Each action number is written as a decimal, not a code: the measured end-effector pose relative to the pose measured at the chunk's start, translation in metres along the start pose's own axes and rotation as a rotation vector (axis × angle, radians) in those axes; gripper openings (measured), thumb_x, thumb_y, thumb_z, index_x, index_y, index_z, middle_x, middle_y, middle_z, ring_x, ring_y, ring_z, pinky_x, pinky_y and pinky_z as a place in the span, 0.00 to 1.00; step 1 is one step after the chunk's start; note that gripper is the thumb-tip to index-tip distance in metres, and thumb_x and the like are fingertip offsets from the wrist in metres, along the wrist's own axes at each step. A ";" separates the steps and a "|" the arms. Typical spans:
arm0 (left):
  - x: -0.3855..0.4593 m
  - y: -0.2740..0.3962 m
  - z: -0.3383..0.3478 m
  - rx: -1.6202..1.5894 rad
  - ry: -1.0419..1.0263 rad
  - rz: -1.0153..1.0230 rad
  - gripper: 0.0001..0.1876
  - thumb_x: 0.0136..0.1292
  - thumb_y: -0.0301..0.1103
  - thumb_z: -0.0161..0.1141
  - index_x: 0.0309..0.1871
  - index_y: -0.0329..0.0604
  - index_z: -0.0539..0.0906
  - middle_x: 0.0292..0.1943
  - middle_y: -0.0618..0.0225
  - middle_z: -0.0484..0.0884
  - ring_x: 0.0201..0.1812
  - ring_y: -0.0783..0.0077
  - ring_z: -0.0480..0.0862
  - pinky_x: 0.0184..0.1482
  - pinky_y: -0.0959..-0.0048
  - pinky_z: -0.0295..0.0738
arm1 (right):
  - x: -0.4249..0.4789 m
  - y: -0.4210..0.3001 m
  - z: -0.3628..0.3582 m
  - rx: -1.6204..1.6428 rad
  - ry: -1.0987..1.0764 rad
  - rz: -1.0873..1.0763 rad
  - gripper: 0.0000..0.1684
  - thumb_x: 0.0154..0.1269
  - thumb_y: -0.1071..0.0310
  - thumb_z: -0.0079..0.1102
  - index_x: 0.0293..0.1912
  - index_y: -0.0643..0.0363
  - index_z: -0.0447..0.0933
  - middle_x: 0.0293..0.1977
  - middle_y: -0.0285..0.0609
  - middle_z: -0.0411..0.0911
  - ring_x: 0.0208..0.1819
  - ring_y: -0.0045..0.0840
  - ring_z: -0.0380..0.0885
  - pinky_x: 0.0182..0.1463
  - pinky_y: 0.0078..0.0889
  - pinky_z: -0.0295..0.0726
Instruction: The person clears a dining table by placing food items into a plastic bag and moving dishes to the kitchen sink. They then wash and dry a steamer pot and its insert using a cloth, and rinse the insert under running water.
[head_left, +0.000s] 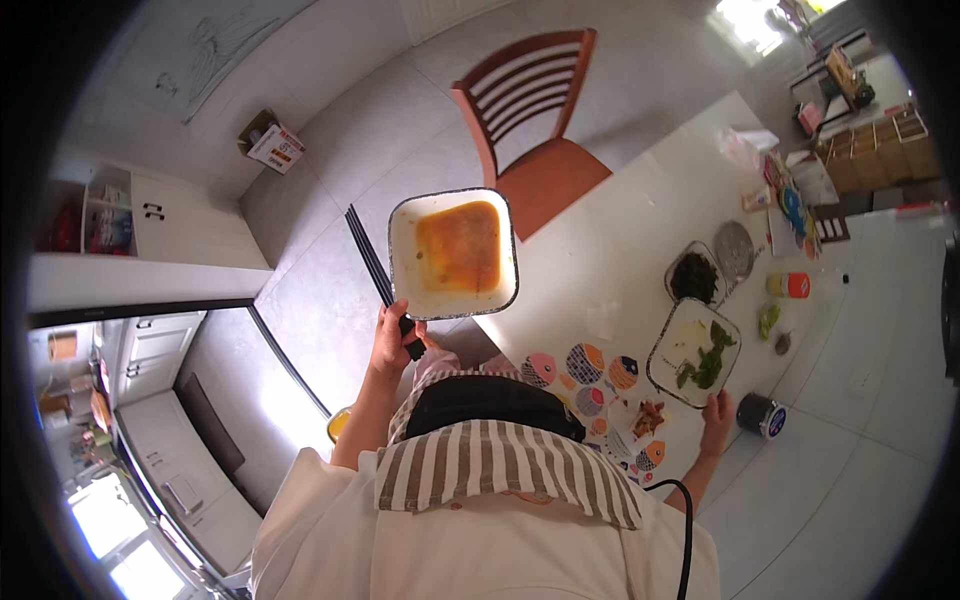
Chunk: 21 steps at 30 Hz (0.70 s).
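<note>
My left hand (394, 337) holds a bundle of black chopsticks (369, 255) together with a square white dish (454, 305) that has a dark speckled rim and orange-brown liquid in it. To the right, my right hand (718, 420) grips the near edge of a second square dish (671, 334), which holds green leaves (709, 360). Behind that dish, a smaller dish of dark food (694, 276) stands beside a round clear lid (733, 251). Brown scraps (648, 418) lie on the fish-patterned part of the table, between my body and my right hand.
The white table (592, 255) runs along my right, with a dark jar (761, 415), an orange-lidded jar (787, 285) and a green packet (768, 321) near the wall. A wooden chair (551, 176) stands at its far side. An open carton (276, 148) sits near the left wall.
</note>
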<state>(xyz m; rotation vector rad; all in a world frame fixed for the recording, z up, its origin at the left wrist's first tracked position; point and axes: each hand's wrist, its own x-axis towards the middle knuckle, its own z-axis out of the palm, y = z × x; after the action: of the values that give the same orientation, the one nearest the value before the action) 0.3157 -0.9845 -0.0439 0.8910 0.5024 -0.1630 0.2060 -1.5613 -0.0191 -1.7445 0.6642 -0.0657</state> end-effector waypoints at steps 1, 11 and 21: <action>-0.002 0.009 -0.012 -0.022 0.019 0.017 0.12 0.58 0.42 0.56 0.36 0.43 0.72 0.25 0.69 0.74 0.17 0.78 0.70 0.16 0.84 0.59 | 0.004 -0.028 0.015 -0.029 -0.058 -0.078 0.06 0.65 0.68 0.50 0.40 0.59 0.70 0.22 0.23 0.58 0.21 0.06 0.53 0.23 0.13 0.51; -0.074 0.114 -0.194 -0.223 0.219 0.332 0.10 0.59 0.38 0.55 0.37 0.41 0.72 0.22 0.68 0.76 0.15 0.77 0.74 0.12 0.86 0.54 | 0.002 -0.217 0.344 -0.135 -0.380 -0.363 0.17 0.63 0.67 0.53 0.51 0.61 0.71 0.36 0.29 0.73 0.30 0.07 0.65 0.28 0.11 0.62; -0.179 0.220 -0.373 -0.497 0.853 0.635 0.10 0.58 0.39 0.55 0.35 0.45 0.70 0.20 0.72 0.71 0.14 0.78 0.69 0.15 0.82 0.61 | -0.178 -0.324 0.784 -0.177 -1.339 -0.554 0.10 0.65 0.66 0.47 0.40 0.63 0.72 0.25 0.28 0.71 0.20 0.08 0.64 0.19 0.12 0.61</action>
<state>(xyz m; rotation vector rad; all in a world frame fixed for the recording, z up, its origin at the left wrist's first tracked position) 0.1032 -0.5695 0.0031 0.5550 0.9619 0.9244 0.4855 -0.7498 0.1003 -1.6508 -0.8004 0.7355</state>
